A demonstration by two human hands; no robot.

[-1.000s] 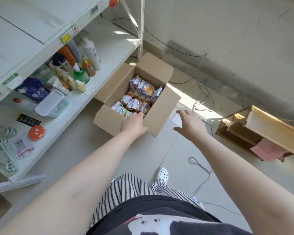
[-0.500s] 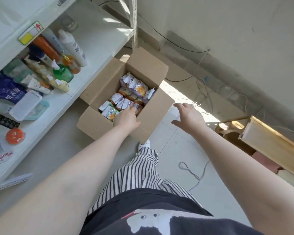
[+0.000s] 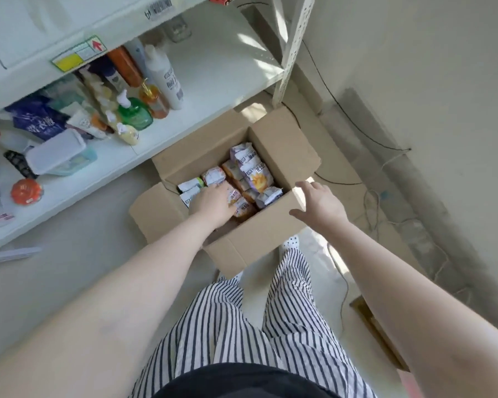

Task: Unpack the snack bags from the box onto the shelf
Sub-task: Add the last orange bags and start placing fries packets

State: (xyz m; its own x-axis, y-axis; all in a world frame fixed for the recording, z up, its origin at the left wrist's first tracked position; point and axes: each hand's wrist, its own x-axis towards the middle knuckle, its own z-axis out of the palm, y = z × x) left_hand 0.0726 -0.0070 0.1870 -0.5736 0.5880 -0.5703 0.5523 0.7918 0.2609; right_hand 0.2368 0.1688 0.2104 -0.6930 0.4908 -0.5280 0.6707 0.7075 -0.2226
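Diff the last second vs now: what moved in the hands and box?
The left hand moved from the box's near rim down onto the snack bags; its grip is hidden. The right hand drifted in, open above the right flap. The box and shelf items stayed put.

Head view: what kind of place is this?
Probably a storeroom or mock shop: a white metal shelf with toiletry bottles, price labels on its edge, bare floor, loose cables.

- Matt brown corrugated cardboard box [image 3: 282,145], at 12 o'clock from the striped cloth trousers [image 3: 288,305].
- Glossy crinkled plastic snack bags [image 3: 253,170] inside.
- Smooth white painted shelf [image 3: 213,67] at 10 o'clock, glossy plastic bottles [image 3: 164,79] on top.
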